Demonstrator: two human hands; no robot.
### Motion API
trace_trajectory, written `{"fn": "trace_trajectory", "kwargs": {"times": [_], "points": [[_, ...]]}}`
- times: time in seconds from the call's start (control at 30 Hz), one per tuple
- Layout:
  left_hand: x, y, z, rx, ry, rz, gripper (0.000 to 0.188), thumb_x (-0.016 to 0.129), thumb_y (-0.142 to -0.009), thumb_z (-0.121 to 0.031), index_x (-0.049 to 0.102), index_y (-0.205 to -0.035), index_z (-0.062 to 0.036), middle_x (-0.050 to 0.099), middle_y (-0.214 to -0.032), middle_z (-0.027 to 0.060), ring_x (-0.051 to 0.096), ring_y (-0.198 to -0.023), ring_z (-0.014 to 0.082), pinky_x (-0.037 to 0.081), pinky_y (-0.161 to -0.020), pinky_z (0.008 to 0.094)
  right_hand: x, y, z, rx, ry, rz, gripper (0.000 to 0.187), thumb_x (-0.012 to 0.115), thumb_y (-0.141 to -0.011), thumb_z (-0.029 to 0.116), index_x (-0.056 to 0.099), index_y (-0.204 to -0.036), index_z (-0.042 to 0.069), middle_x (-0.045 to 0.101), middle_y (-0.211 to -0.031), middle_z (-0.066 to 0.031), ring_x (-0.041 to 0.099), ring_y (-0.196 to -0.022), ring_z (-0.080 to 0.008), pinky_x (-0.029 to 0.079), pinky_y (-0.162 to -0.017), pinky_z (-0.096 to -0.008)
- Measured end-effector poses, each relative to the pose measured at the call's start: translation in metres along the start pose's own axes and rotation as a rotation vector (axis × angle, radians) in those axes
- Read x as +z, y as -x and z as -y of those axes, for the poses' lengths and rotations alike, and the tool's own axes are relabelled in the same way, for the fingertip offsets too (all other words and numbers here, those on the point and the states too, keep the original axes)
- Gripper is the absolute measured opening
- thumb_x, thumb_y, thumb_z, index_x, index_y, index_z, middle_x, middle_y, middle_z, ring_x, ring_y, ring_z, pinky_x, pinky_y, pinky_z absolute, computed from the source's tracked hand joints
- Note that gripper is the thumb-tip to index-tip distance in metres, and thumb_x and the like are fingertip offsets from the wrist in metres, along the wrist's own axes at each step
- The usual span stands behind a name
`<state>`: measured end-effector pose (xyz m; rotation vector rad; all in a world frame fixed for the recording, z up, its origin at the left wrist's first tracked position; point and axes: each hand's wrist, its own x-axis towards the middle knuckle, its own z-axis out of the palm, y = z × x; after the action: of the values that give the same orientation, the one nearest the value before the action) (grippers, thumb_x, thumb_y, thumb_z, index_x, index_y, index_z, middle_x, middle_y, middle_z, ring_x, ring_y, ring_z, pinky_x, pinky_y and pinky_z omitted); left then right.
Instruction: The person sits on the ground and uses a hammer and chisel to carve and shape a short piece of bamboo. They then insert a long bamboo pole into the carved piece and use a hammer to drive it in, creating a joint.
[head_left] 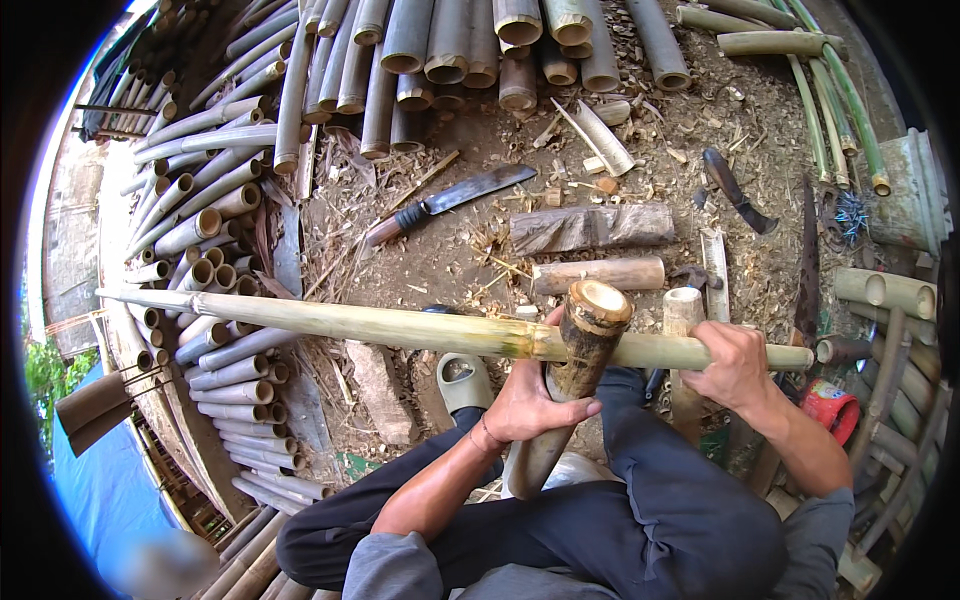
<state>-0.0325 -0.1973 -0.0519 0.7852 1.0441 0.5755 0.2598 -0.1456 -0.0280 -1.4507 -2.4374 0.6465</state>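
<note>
A long, pale peeled bamboo pole [400, 328] lies crosswise in front of me, its thin tip at the far left and its thicker end at the right. My right hand [735, 370] is closed around the pole near the thick end. My left hand [535, 400] grips a short, thick bamboo tube [590, 345] that stands tilted above my lap, its cut top end facing up. Pole and tube cross just above my left hand. Whether the pole passes through the tube or behind it, I cannot tell. Some left fingers are hidden behind the tube.
On the littered ground lie a machete [450, 205], a curved knife [738, 192], a wooden block [592, 228] and a cut bamboo piece [598, 275]. A bamboo stump [683, 312] stands near my right hand. Stacked bamboo tubes [235, 390] line the left. A red object [830, 408] sits at right.
</note>
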Motion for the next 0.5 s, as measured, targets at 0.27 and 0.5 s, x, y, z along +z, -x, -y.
{"fn": "trace_trajectory", "kwargs": {"times": [0.27, 0.5], "points": [[0.0033, -0.0008, 0.0046, 0.037, 0.061, -0.016, 0.06, 0.085, -0.071, -0.02, 0.057, -0.12, 0.0015, 0.065, -0.105, 0.0081, 0.06, -0.099, 0.0173, 0.047, -0.092, 0.0339, -0.008, -0.0007, 0.0004, 0.015, 0.03, 0.084, 0.036, 0.085, -0.059, 0.02, 0.06, -0.081, 0.007, 0.062, -0.07, -0.0105, 0.066, -0.066, -0.0318, 0.05, -0.057, -0.0428], [0.0025, -0.004, 0.0033, 0.09, 0.073, -0.05, 0.045, 0.083, -0.073, -0.011, 0.062, -0.111, 0.0009, 0.069, -0.097, 0.0077, 0.066, -0.091, 0.0159, 0.053, -0.085, 0.0319, -0.0042, -0.0008, 0.0043, 0.033, 0.032, 0.082, 0.036, 0.085, -0.06, 0.021, 0.059, -0.081, 0.008, 0.062, -0.07, -0.0099, 0.065, -0.066, -0.0314, 0.05, -0.057, -0.0418]]}}
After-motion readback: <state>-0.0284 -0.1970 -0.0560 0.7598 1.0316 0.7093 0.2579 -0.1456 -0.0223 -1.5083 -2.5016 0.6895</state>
